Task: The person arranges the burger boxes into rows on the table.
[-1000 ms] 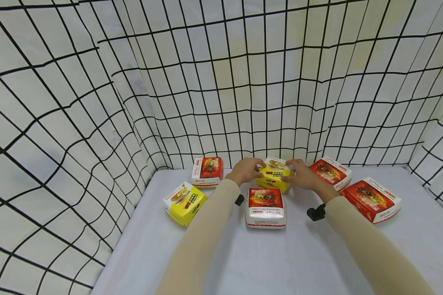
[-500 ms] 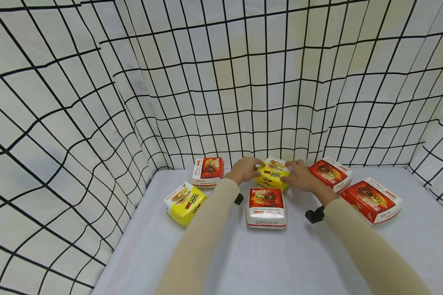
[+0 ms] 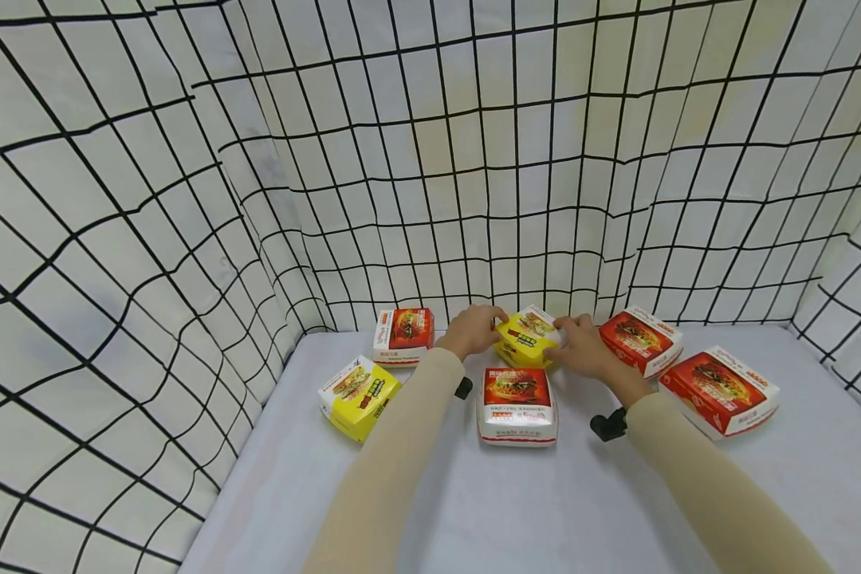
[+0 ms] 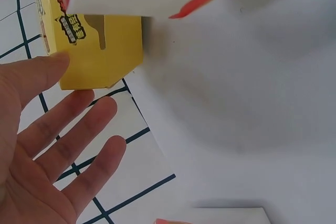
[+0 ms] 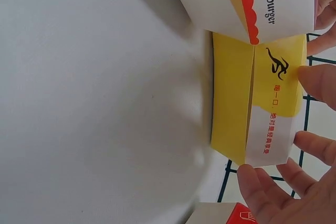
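Observation:
A yellow hamburger box (image 3: 525, 341) with a burger picture sits at the back of the white table, angled to the netting. My left hand (image 3: 471, 329) holds its left end. In the left wrist view, the left thumb (image 4: 50, 72) lies on the box's printed face, and the other fingers spread beside its end. At the opposite end my right hand (image 3: 583, 347) grips the box, thumb and fingers around its corner in the right wrist view. A red-and-white hamburger box (image 3: 518, 406) stands just in front and covers part of the yellow one in both wrist views.
Left of the hands are another red-and-white box (image 3: 404, 335) and a second yellow box (image 3: 359, 396). Two more red boxes, one farther back (image 3: 640, 340) and one nearer (image 3: 720, 391), lie to the right. Black-grid netting (image 3: 430, 183) walls the table's back and sides.
Between the hands, the yellow hamburger box has turned slightly and shifted a little left. My right hand has moved slightly left with it; the other boxes stay put.

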A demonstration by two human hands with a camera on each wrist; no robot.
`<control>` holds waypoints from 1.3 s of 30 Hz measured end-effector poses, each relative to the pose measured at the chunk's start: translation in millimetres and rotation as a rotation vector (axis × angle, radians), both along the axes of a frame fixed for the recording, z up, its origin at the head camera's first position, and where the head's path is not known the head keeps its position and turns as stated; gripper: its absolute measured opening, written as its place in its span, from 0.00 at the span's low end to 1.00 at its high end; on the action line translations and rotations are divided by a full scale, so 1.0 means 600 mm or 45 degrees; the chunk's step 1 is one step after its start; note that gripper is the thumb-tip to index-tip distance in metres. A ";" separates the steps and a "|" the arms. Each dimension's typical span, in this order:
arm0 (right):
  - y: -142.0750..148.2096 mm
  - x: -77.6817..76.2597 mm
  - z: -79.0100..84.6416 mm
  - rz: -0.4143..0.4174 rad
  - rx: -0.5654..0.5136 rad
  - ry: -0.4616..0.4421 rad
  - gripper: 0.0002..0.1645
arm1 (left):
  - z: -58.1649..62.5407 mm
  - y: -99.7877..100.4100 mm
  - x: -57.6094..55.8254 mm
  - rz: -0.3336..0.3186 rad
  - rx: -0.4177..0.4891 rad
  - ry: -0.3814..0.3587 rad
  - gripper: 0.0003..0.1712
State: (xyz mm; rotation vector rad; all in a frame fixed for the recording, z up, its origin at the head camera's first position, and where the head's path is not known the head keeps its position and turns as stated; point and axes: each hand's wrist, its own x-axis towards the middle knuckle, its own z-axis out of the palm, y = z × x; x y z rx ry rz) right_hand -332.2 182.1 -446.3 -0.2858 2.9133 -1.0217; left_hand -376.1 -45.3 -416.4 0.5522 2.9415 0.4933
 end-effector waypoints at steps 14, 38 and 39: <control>-0.003 0.004 -0.001 -0.035 0.023 0.013 0.38 | 0.002 -0.007 0.005 0.044 0.046 -0.005 0.24; 0.009 -0.016 -0.006 0.108 0.094 -0.067 0.38 | 0.000 0.008 0.010 -0.022 -0.042 -0.094 0.49; 0.009 -0.016 -0.006 0.101 0.098 -0.073 0.38 | 0.002 0.009 0.012 -0.020 -0.042 -0.097 0.50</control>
